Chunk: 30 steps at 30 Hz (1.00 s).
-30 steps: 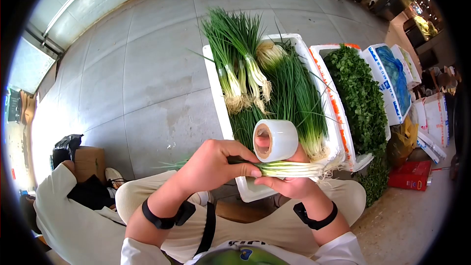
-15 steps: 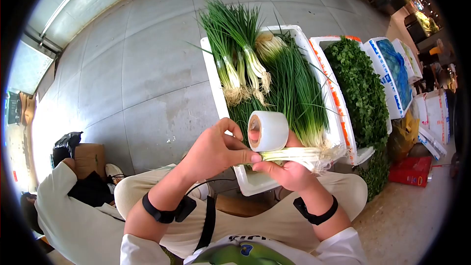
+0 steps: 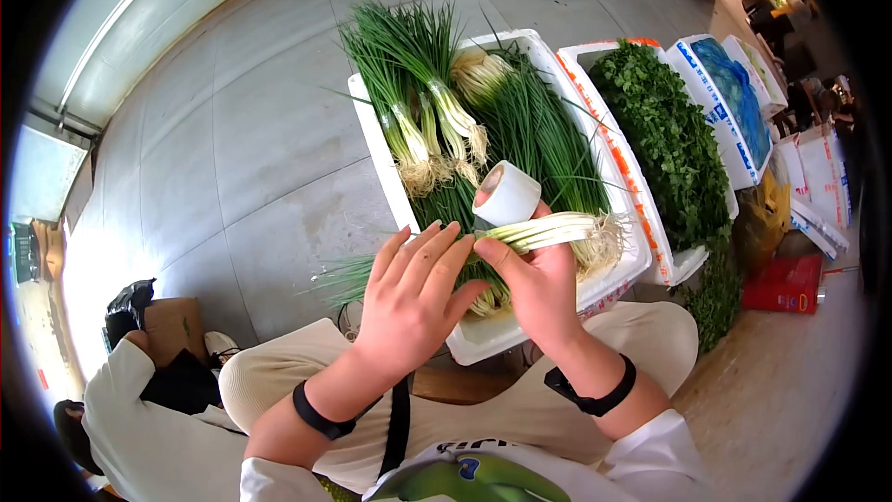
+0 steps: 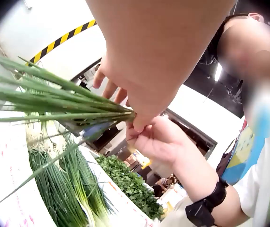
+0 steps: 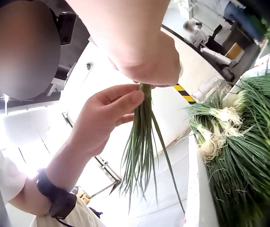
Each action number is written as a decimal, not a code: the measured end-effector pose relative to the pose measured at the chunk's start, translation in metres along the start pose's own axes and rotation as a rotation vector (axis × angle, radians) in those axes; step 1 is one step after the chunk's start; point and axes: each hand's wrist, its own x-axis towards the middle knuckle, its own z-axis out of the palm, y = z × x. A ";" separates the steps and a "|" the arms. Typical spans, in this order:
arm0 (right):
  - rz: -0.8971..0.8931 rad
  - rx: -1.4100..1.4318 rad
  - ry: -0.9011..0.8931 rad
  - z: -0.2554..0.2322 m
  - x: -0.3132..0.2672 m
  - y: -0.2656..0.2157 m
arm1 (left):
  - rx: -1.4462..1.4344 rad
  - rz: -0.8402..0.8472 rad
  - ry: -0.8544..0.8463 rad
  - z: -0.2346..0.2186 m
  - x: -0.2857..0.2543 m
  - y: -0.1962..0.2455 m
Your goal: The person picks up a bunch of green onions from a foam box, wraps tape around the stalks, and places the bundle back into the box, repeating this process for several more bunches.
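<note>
My right hand (image 3: 544, 288) grips a small bunch of scallions (image 3: 557, 231), with the thumb over the white stalks and the rooty ends pointing right. A roll of clear tape (image 3: 513, 197) sits just beyond the stalks, tilted, by that hand's fingers, which are largely hidden. My left hand (image 3: 413, 302) is at the bunch's leafy side, fingers straight and slightly spread, fingertips close to the right thumb. In the left wrist view the green leaves (image 4: 68, 101) fan out past the left fingers. The right wrist view shows the leaves (image 5: 142, 137) hanging below both hands.
A white foam box (image 3: 376, 153) in front holds loose scallions and several bunches (image 3: 432, 135). To its right stand a box of leafy greens (image 3: 655, 121) and a box with blue plastic (image 3: 729, 102). A red packet (image 3: 783, 284) lies farther right. Another seated person (image 3: 158, 428) is at left.
My left hand has released its pinch on the stalks and straightened its fingers. The tape roll has tilted over and moved farther from the body, and the bunch's root end has risen.
</note>
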 end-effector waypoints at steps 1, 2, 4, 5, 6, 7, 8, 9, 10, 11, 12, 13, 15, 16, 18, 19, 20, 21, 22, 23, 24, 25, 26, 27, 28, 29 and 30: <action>0.015 0.032 0.009 0.001 -0.001 0.001 | 0.020 0.016 0.025 0.006 -0.002 -0.002; 0.030 0.064 0.017 0.003 -0.001 0.002 | 0.041 0.031 0.051 0.009 -0.004 -0.003; 0.040 0.101 0.024 0.004 -0.001 0.001 | 0.005 0.035 0.058 0.012 -0.002 -0.008; 0.051 0.108 0.026 0.003 -0.001 0.001 | -0.031 0.040 0.069 0.012 0.000 -0.010; 0.061 0.115 0.028 0.003 -0.001 0.001 | -0.031 0.045 0.068 0.012 0.000 -0.009; 0.058 0.116 0.031 0.003 0.000 0.002 | -0.096 0.016 0.059 0.012 0.000 -0.008; 0.059 0.139 0.040 0.004 0.000 0.002 | -0.161 -0.012 0.051 0.012 0.001 -0.008; 0.061 0.162 0.050 0.005 0.000 0.002 | -0.161 -0.007 0.052 0.011 0.002 -0.009; 0.058 0.163 0.050 0.000 0.000 0.007 | -0.216 -0.050 0.055 0.009 0.002 -0.011; 0.043 0.020 -0.008 -0.009 -0.001 0.017 | -0.269 -0.092 0.058 0.007 0.003 -0.012; 0.027 -0.122 -0.066 -0.012 0.001 0.017 | -0.268 -0.090 0.059 0.004 0.004 -0.013; 0.052 -0.237 -0.076 -0.015 -0.001 0.009 | -0.353 -0.203 0.010 -0.001 0.005 -0.012; 0.058 -0.397 -0.106 -0.020 0.001 0.002 | -0.486 -0.350 -0.054 -0.007 0.008 -0.010; 0.066 -0.558 -0.135 -0.020 0.002 -0.003 | -0.484 -0.350 -0.053 -0.008 0.009 -0.011; 0.068 -0.529 -0.156 -0.016 0.002 -0.014 | -0.568 -0.398 -0.135 -0.011 0.008 -0.013; 0.086 -0.553 -0.186 -0.017 0.002 -0.016 | -0.567 -0.399 -0.136 -0.011 0.007 -0.015; 0.104 -0.577 -0.215 -0.018 0.002 -0.017 | -0.651 -0.459 -0.180 -0.010 0.005 -0.017; 0.104 -0.577 -0.216 -0.019 0.004 -0.015 | -0.734 -0.519 -0.224 -0.010 0.005 -0.019; 0.002 -0.539 -0.216 -0.021 0.006 -0.013 | -0.734 -0.519 -0.224 -0.011 0.004 -0.020; -0.100 -0.500 -0.216 -0.022 0.008 -0.011 | -0.781 -0.547 -0.256 -0.012 0.004 -0.021; -0.100 -0.500 -0.216 -0.025 0.009 -0.012 | -0.829 -0.575 -0.289 -0.012 0.004 -0.021; -0.122 -0.515 -0.237 -0.028 0.010 -0.012 | -0.828 -0.574 -0.289 -0.012 0.004 -0.022; -0.143 -0.529 -0.260 -0.030 0.010 -0.013 | -0.988 -0.612 -0.291 -0.012 0.004 -0.022; -0.080 -0.470 -0.240 -0.028 0.009 -0.017 | -1.148 -0.649 -0.291 -0.012 0.004 -0.023; -0.081 -0.469 -0.242 -0.028 0.010 -0.016 | -1.147 -0.648 -0.290 -0.012 0.005 -0.024; -0.137 -0.498 -0.247 -0.029 0.012 -0.013 | -1.175 -0.615 -0.327 -0.013 0.007 -0.027; -0.193 -0.526 -0.254 -0.029 0.014 -0.012 | -1.203 -0.582 -0.364 -0.014 0.008 -0.028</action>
